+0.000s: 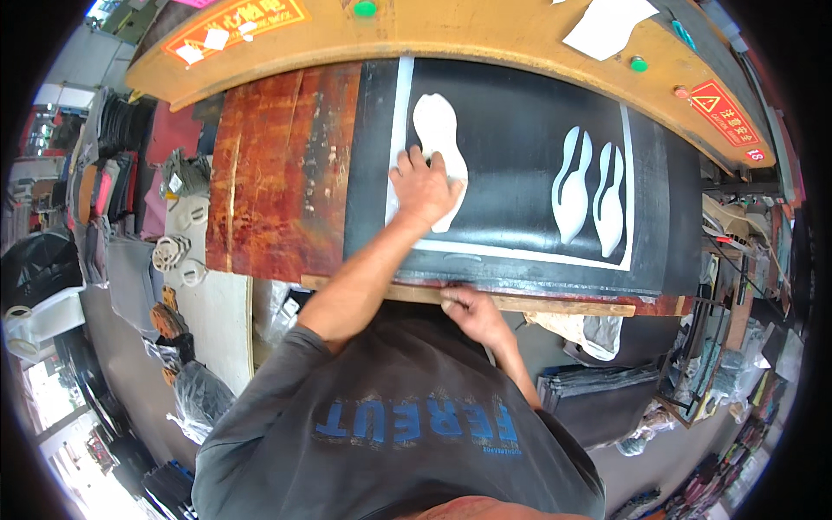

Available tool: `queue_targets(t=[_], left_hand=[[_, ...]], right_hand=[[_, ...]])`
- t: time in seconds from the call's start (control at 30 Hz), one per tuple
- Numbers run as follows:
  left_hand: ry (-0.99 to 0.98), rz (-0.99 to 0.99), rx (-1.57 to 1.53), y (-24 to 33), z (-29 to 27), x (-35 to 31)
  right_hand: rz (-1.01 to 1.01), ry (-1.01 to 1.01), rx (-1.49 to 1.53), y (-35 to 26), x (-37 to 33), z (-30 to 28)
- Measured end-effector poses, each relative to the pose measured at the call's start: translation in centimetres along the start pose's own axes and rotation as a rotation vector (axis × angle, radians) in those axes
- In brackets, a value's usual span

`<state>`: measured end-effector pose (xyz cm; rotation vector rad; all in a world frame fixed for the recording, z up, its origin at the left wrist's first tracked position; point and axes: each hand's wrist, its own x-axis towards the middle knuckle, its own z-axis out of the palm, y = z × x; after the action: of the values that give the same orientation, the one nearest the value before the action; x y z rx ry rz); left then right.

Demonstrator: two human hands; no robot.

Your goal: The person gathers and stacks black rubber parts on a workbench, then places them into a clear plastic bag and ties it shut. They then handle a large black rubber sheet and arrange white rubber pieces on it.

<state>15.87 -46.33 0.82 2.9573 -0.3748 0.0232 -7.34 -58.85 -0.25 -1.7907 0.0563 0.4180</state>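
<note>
My left hand [425, 186] reaches over a white shoe-sole shape [436, 121] at the left of a black sheet [511, 121]. Its fingers are bent and apart, with the fingertips on the narrow middle of the shape. Whether the white shape is a loose piece or an opening showing white below, I cannot tell. My right hand [475, 316] is closed at the wooden strip [555, 305] along the near table edge, its fingers curled over it. Two slimmer white forked shapes [572, 204] show at the right of the sheet. White bands run along its left, near and right sides.
A yellow machine beam [485, 30] with green buttons spans the far side. Left of the sheet lies a worn reddish-brown board [277, 173]. Stacked dark sheets [598, 381] stand below the table at right. Stacks of material and a pale rope coil [171, 252] are at left.
</note>
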Motion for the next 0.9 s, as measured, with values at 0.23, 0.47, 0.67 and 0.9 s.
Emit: queue_targets(t=[0.23, 0.47, 0.67, 0.9], left_hand=[[-0.05, 0.107, -0.443, -11.4, -1.5, -4.0], [0.08, 0.098, -0.447, -11.9, 4.2, -7.9], [0.115, 0.108, -0.482, -12.5, 4.8, -7.6], [0.065, 0.086, -0.473, -12.4, 4.6, -7.0]], right_hand=[[-0.18, 0.503, -0.432, -7.0, 14.3, -5.1], [0.202, 0.522, -0.925, -10.7, 23.0, 0.7], [0.337, 0.531, -0.791, -12.1, 24.6, 1.2], [0.375, 0.511, -0.855, -11.8, 24.8, 1.5]])
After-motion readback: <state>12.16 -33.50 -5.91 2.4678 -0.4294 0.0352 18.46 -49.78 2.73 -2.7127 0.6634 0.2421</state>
